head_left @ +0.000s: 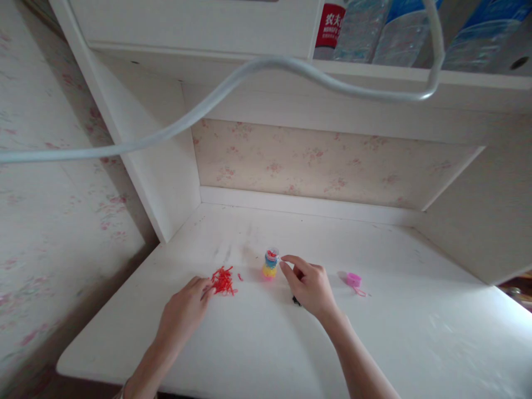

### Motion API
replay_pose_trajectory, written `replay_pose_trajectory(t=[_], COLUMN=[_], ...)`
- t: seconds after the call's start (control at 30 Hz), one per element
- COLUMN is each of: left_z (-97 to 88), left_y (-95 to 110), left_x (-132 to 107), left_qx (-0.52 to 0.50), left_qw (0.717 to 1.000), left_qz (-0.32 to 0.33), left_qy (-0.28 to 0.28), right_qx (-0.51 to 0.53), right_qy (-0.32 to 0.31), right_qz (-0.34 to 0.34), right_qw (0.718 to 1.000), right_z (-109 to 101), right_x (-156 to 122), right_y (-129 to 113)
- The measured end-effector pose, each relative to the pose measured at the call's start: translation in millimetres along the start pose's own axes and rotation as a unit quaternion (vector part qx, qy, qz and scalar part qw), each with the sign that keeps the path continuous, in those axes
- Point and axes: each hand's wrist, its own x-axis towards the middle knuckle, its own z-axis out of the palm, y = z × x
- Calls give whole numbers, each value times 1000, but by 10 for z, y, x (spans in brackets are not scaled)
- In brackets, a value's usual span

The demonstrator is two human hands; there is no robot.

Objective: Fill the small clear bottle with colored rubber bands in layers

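Note:
A small clear bottle [270,264] stands upright on the white table. It has blue, yellow and pink bands of filling, with red bits at its open top. Just right of its rim is my right hand [310,282], thumb and index finger slightly apart, no object visible between them. My left hand [189,302] has its fingers drawn together at the left edge of a pile of thin red strips [223,281]. Whether a strip is pinched there is hidden. One loose red strip [240,277] lies between pile and bottle. A small black thing [296,301] is partly covered by my right hand.
A pink cap [353,279] with a thin pink loop lies to the right on the table [249,343]. A pale cable [266,62] crosses the upper view. Plastic bottles [361,30] stand on the shelf above. Side panels and a papered back wall [291,160] enclose the table.

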Motion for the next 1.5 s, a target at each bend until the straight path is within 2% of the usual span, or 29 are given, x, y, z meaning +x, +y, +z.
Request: replay_pose_trajectory(t=[0.1,0.23,0.33,0.57,0.83,1.0,1.2,1.33,1.5], left_z=[11,9,-7,-19,-24,-134,-302,-265,-136], left_y=[30,103,154,215,378,642,1129,1342,1380], left_x=[-19,-33,-16,60,251,401,471,538,655], left_qx=[17,29,20,3,-12,-103,-238,-259,-242], left_qw=[1000,999,1000,999,993,979,955,946,950], left_qz=[-6,-1,4,35,75,112,123,152,160], left_qy=[-23,-16,-10,12,92,137,129,122,111], right_qx=[52,74,61,-43,-85,-124,-140,-144,-140], right_qy=[5,-50,-89,-189,-210,-200,-211,-204,-193], right_qz=[-5,-27,-39,-120,-117,-96,-99,-106,-117], right_qw=[999,996,993,974,967,967,962,962,964], right_z=[110,240,295,418,574,745,908,943,939], right_x=[-264,-553,-629,-650,-624,-512,-420,-434,-450], right_y=[95,177,171,-16,-22,-138,-280,-261,-247])
